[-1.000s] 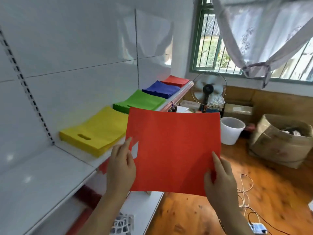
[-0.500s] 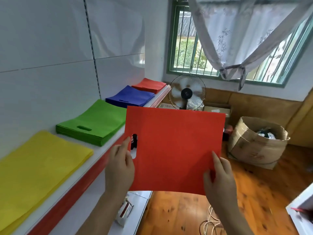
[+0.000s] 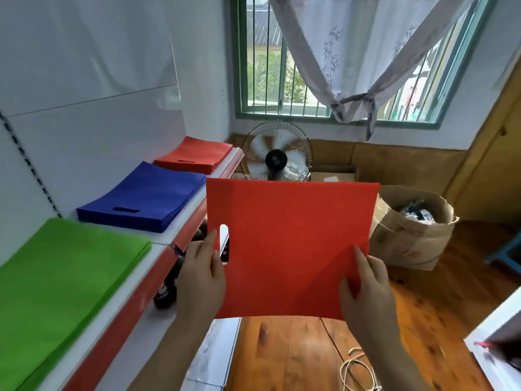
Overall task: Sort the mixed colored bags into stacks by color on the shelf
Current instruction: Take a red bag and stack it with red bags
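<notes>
On the shelf [image 3: 180, 241], left to right: green stack [image 3: 62, 280], blue stack [image 3: 146, 196], then red stack [image 3: 196, 155] at the far end, ahead and left of the held red bag [image 3: 290, 246]. Left hand [image 3: 201, 273] pinching the bag's left edge beside the handle slot, right hand [image 3: 366, 289] pinching the lower right corner, sheet upright and off the shelf. Probably a forward-left carry past blue, left hand nearer the target.
</notes>
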